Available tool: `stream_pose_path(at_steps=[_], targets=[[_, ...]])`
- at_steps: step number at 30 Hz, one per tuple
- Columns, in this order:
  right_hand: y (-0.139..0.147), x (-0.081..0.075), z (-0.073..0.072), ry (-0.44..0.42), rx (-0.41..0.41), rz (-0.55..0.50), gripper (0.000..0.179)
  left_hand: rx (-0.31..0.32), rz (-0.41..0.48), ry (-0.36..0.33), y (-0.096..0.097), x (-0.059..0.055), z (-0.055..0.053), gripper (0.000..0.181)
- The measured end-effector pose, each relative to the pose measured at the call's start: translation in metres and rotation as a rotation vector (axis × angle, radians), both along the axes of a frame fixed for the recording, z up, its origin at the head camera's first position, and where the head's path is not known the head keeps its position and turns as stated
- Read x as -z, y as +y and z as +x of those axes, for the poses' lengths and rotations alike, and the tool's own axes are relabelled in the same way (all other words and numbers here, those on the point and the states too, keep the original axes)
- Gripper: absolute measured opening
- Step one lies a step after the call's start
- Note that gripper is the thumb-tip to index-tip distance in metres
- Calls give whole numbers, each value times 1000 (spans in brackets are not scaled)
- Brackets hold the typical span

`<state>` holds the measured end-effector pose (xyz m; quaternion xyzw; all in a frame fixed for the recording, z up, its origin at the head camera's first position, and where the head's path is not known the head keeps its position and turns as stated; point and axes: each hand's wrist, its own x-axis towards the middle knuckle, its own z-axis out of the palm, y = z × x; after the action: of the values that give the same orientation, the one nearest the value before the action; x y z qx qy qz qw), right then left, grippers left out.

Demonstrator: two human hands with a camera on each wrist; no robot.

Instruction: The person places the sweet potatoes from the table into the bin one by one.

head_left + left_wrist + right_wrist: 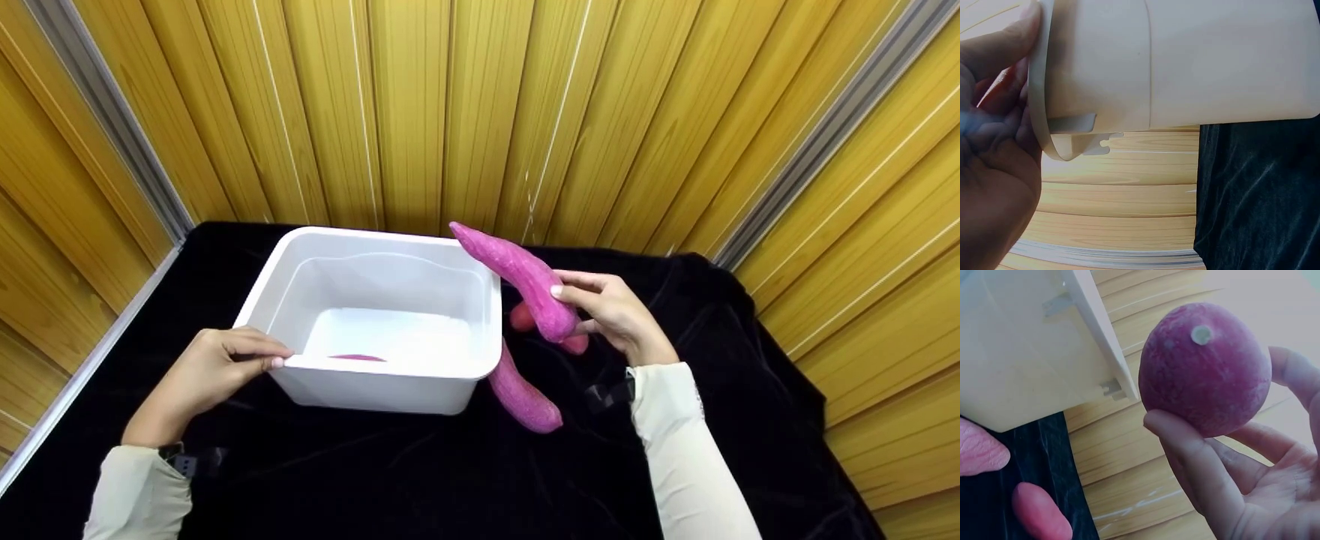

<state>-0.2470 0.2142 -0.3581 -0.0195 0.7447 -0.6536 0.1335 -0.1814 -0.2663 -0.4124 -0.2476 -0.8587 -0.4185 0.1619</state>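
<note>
One pink root [519, 271] in right hand [616, 315], left hand [214, 367] gripping bin [375, 391]

Back wall [409, 112] = yellow wood-grain panels w/ vert. grooves & thin white streaks; L wall [45, 262] & R wall [885, 315] match. Grey strips, L corner trim [120, 127] & R corner trim [835, 127], run btwn walls. Pale edging [90, 367] lines L wall's base. Black velvety cloth [375, 480], slightly creased, lies below.

Wood-look panels [409, 112], metal corner strips [109, 112] and black cloth [337, 480] suggest a booth [862, 300].
</note>
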Motion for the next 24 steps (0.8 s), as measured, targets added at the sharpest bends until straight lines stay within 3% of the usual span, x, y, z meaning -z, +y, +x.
stream_pose_path(at_steps=[10, 24], targets=[[-17, -5, -5, -18, -23, -20, 53, -20, -45, -11, 0, -1, 1, 24], [-42, -13, -9, -23, -56, -16, 50, -17, -28, -29, 1, -3, 2, 20]])
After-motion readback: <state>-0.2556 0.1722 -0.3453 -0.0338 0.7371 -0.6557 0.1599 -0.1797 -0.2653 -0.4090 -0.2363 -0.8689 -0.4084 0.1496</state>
